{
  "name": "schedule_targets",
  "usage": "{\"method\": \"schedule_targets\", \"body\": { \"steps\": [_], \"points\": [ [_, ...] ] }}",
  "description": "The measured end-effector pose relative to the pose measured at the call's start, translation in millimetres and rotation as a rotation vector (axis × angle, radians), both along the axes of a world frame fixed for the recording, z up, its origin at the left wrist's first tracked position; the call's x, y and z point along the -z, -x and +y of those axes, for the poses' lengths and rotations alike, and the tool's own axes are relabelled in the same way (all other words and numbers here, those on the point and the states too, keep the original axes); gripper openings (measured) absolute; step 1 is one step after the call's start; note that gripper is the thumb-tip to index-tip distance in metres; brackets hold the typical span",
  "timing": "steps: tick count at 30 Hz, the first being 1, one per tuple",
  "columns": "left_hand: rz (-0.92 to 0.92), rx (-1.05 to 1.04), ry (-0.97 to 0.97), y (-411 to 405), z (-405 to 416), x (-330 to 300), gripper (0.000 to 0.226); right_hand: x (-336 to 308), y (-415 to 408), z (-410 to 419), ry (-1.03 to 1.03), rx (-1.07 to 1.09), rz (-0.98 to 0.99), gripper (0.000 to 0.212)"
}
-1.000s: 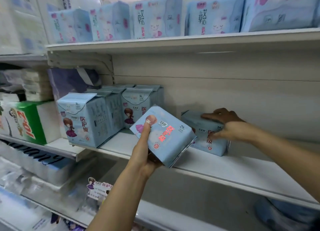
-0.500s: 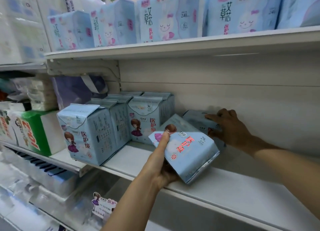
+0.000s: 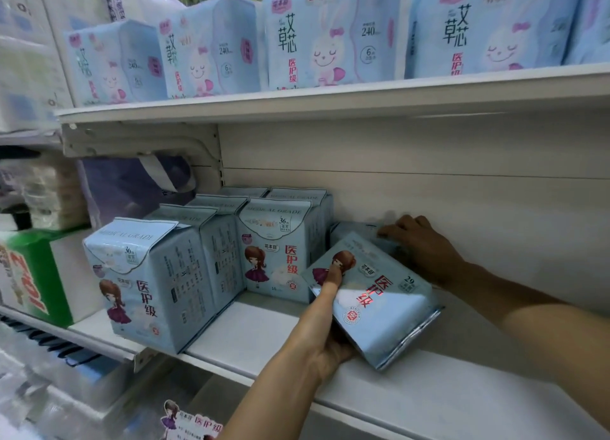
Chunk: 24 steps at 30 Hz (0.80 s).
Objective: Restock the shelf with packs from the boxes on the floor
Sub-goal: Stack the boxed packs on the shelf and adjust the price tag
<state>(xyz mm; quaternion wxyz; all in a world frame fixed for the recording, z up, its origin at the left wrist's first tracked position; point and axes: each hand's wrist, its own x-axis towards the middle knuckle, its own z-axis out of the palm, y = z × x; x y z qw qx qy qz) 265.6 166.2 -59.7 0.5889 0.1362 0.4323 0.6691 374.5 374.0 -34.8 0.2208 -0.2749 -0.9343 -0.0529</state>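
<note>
Holding a light blue pack tilted above the white shelf, the left hand grips its lower corner, thumb pressed flat on the front and the other fingers hidden beneath. This pack shows a cartoon girl, red characters 医护级 and the number 29. Behind it, the right hand rests with curled fingers on a second pack against the back wall. To the left stand taller packs printed MEDICAL GRADE, 36 and 医护级. On the upper shelf, rabbit packs read 240 and 6.
</note>
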Motion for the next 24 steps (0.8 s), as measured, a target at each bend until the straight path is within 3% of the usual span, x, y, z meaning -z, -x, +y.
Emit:
{"method": "schedule_targets", "body": {
  "steps": [4, 7, 11, 13, 17, 20, 24],
  "points": [
    [-0.001, -0.011, -0.025, 0.8, 5.9, 1.1, 0.057, -4.3, 1.5, 4.9, 0.047, -0.006, -0.018, 0.057],
    [-0.024, -0.014, -0.058, -1.8, 10.4, 2.0, 0.057, -6.4, -4.7, 14.0, 0.133, -0.085, -0.05, 0.045],
    [-0.043, 0.01, -0.093, -7.8, 12.5, 4.5, 0.058, -10.9, -18.9, 0.8, 0.237, -0.057, 0.394, 0.024],
    [-0.029, 0.011, -0.106, -10.2, 13.9, 3.8, 0.055, -25.9, -25.9, -23.5, 0.498, -0.032, 0.523, 0.045],
    [-0.028, -0.043, -0.131, -18.1, 20.4, 3.7, 0.056, -42.2, -38.7, -53.3, 0.97, 0.048, 0.123, 0.071],
    [-0.049, -0.08, -0.169, -23.6, 25.1, 7.0, 0.06, -44.5, -40.8, -58.8, 1.206, -0.085, 0.108, 0.066],
    [-0.06, -0.122, -0.218, -26.6, 23.8, 8.3, 0.052, -46.4, -38.1, -61.0, 1.078, -0.131, 0.128, 0.052]
  ]
}}
